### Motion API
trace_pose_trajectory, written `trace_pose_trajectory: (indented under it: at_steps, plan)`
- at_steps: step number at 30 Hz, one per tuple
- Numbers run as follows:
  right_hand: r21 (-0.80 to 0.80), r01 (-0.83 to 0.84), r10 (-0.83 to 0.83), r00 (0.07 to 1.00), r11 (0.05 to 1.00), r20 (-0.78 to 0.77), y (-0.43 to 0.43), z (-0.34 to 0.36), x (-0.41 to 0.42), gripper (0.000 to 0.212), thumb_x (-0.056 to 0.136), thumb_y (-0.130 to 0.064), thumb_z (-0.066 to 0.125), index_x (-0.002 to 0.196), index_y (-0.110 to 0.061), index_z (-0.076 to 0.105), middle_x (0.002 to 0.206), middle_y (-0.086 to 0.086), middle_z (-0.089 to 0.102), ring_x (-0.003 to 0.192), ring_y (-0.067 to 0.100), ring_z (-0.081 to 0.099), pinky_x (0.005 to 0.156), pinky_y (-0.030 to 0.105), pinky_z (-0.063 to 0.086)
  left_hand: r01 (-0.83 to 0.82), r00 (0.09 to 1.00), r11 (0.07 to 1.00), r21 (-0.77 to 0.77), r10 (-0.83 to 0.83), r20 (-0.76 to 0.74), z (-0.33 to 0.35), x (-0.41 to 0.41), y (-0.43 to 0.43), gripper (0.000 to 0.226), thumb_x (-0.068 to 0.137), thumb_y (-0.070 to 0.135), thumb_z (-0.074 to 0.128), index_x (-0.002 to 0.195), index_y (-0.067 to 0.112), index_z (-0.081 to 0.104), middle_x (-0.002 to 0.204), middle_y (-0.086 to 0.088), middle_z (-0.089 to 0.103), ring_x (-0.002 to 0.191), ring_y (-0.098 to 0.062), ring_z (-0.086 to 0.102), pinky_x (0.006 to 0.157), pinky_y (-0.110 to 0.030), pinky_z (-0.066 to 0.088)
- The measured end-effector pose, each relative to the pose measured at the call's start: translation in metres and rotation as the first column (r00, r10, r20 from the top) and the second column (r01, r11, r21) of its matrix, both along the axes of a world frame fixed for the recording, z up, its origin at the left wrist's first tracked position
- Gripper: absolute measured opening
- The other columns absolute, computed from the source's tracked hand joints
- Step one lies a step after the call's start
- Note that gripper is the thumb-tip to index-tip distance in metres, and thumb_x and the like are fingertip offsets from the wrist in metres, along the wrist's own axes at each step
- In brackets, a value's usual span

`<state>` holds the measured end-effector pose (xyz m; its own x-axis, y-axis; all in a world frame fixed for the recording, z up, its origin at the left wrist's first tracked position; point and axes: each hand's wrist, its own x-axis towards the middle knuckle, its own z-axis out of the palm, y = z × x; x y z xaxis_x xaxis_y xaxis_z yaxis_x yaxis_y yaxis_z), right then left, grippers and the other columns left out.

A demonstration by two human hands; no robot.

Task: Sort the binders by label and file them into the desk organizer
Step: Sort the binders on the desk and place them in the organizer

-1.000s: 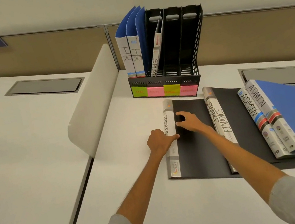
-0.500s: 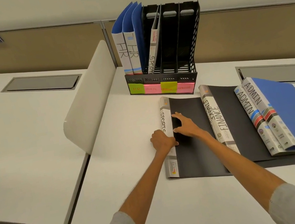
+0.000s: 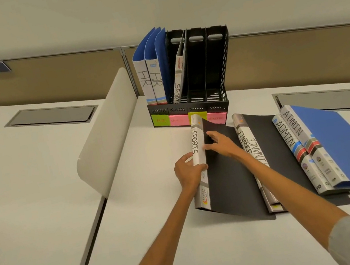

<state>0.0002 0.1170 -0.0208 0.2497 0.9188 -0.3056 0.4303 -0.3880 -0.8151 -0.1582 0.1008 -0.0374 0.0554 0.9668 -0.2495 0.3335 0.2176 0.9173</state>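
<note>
While the left hand (image 3: 189,172) grips the SPORTS binder (image 3: 197,144) by its spine just before the desk organizer (image 3: 224,64), the right hand (image 3: 222,145) presses straight fingers on its black cover

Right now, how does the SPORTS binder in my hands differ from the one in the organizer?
The held binder lies on the desk, cover showing; the filed binder stands leaning in the second slot of the organizer. Your left hand grips the held binder's spine, right hand on its cover; the filed binder is untouched. Both have white SPORTS spines.
</note>
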Motion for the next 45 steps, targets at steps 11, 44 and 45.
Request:
trace_pose_trajectory:
  at_steps: [11, 44, 45]
  plan:
    - [0.271, 0.169, -0.182, 0.983, 0.948, 0.024, 0.034, 0.091, 0.018, 0.075, 0.091, -0.05, 0.058, 0.152, -0.03, 0.019, 0.156, 0.008, 0.031, 0.137, 0.034, 0.039, 0.098, 0.061, 0.046, 0.078, 0.991, 0.973, 0.215, -0.1, 0.092, 0.082, 0.012, 0.006, 0.061, 0.069, 0.018, 0.085, 0.126, 0.024, 0.064, 0.124, 0.002, 0.066, 0.092, -0.017, 0.066, 0.081, -0.04, 0.058]
    - [0.885, 0.035, -0.21, 0.975, 0.464, 0.072, 0.115, 0.294, -0.017, 0.027, 0.099, -0.01, 0.044, 0.125, -0.011, 0.051, 0.064, -0.006, 0.045, 0.048, 0.002, 0.041, 0.053, 0.033, 0.053, -0.024, 0.946, 0.629, 0.777, -0.237, 0.221, 0.139, 0.016, 0.105, 0.06, 0.076, 0.026, 0.075, 0.131, 0.04, 0.054, 0.096, 0.043, 0.061, 0.088, 0.009, 0.067, 0.077, -0.009, 0.053]
    - [0.89, 0.041, -0.217, 0.974, 0.454, 0.066, 0.118, 0.296, -0.017, 0.027, 0.099, -0.01, 0.044, 0.125, -0.01, 0.051, 0.063, -0.004, 0.044, 0.048, 0.005, 0.039, 0.051, 0.033, 0.05, -0.027, 0.944, 0.621, 0.784, -0.243, 0.225, 0.14, 0.018, 0.11, 0.058, 0.077, 0.026, 0.075, 0.13, 0.038, 0.056, 0.096, 0.043, 0.062, 0.088, 0.008, 0.067, 0.076, -0.01, 0.054]
